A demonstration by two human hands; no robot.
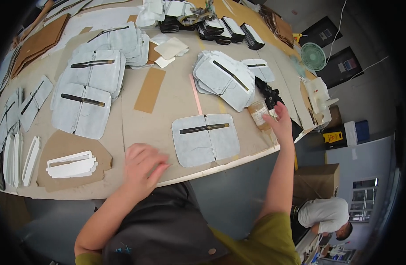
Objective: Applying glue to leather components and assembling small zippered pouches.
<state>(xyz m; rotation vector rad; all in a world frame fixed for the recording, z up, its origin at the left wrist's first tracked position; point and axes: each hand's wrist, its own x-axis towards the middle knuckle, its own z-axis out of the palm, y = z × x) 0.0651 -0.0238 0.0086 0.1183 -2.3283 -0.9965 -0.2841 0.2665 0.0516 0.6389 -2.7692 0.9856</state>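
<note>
A pale grey fabric panel (207,148) with rounded corners lies flat before me, with a dark strip across it and a seam down its middle. My left hand (143,170) hovers off its left side near the table's front edge, slightly blurred, thumb apart from loosely bent fingers and nothing visible in it. Beside a clear jar (258,114) with amber contents and a pale label, my right hand (280,124) is raised with thumb and fingers apart. Whether its thumb touches the jar I cannot tell.
Stacks of similar panels (223,77) lie behind the jar and at the left (81,110). White frames (72,165) rest on brown card at the front left. A brown card strip (150,90) lies mid-table. A green fan (313,57) stands at the right; a person (324,214) bends over farther off.
</note>
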